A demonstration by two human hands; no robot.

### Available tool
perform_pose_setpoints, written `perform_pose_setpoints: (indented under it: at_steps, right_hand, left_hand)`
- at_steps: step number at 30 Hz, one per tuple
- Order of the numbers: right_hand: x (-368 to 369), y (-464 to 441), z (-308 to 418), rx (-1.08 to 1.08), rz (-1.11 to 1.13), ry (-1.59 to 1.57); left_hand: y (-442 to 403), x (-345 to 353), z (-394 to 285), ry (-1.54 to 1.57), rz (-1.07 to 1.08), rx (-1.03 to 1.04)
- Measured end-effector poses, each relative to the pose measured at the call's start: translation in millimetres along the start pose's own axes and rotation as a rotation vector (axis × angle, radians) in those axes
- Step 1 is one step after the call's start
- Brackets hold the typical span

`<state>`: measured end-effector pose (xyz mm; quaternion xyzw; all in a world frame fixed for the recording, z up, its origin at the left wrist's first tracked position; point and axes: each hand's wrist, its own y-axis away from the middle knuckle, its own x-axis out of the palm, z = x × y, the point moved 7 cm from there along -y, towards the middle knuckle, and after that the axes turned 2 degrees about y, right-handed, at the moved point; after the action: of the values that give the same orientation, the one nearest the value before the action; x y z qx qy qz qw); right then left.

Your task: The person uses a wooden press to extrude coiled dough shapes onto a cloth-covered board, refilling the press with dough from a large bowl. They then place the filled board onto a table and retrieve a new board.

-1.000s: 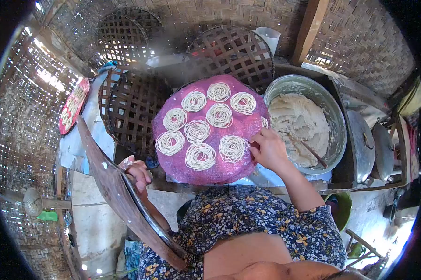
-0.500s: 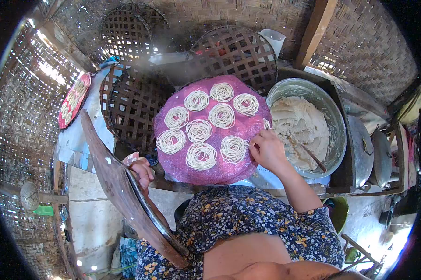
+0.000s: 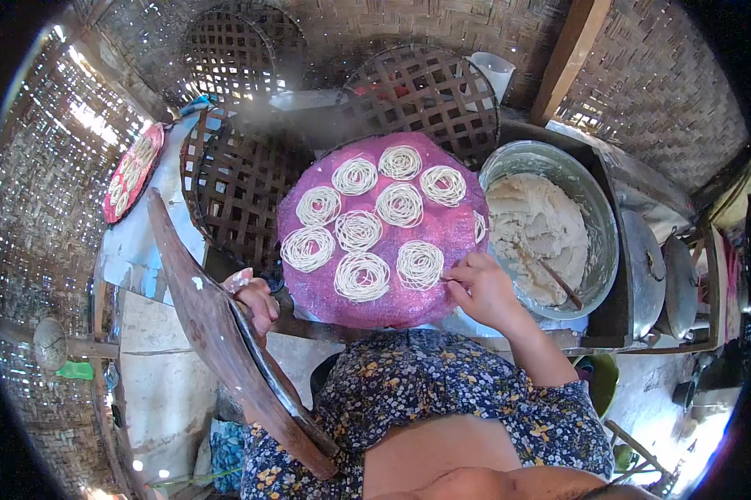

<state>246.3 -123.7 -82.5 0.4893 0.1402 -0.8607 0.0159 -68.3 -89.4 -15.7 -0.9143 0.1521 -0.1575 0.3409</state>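
Note:
Several round nests of thin white strands lie on a pink mesh cloth [image 3: 309, 302] over a round tray. At its right side my right hand [image 3: 485, 292] pinches a strand end at the edge of the lower-right noodle nest [image 3: 420, 265]. Another nest shows partly just above that hand. On the left, my left hand [image 3: 257, 305] has its fingers curled beside a long curved wooden tool [image 3: 209, 325], which leans diagonally down to my lap. The tool hides part of that hand, and white residue is on its fingers.
Right of the tray is a metal basin [image 3: 606, 250] of pale dough [image 3: 533, 217] with a wooden stick [image 3: 561, 283]. Open-weave trays [image 3: 242, 183] stand behind and left. A smaller pink tray with nests [image 3: 134, 173] is far left. Metal lids [image 3: 642, 271] stand far right.
My right hand has shifted slightly down from the tray's edge, its thumb and finger still at the nest. My left hand and the wooden tool appear slightly farther right as the view moves.

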Motion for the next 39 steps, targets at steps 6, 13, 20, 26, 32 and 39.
perform_pose_setpoints:
  at_steps: [6,13,20,26,32,39]
  right_hand:
    - [-2.1,-1.0,3.9,-0.025,-0.059,0.097]
    - [-61.8,10.2,-24.0,0.06,-0.219,-0.063]
    - [-37.9,57.4,-168.1,0.394,0.08,0.257]
    - [-142.9,-2.8,-52.4,0.096,-0.315,-0.057]
    - [-224.4,-29.9,101.3,-0.406,-0.816,0.357]
    - [-231.8,8.7,153.9,-0.615,-0.848,0.375]
  left_hand:
    - [0.2,-2.1,3.8,0.091,0.032,-0.009]
    - [-0.5,3.0,0.2,0.024,-0.132,-0.146]
    - [-9.5,15.7,30.0,-0.951,0.109,0.023]
    - [-95.6,146.0,46.5,-0.927,0.395,-0.05]
    - [-141.1,257.1,37.7,-1.137,0.544,0.489]
    - [-144.5,271.5,28.1,-0.95,1.07,0.084]
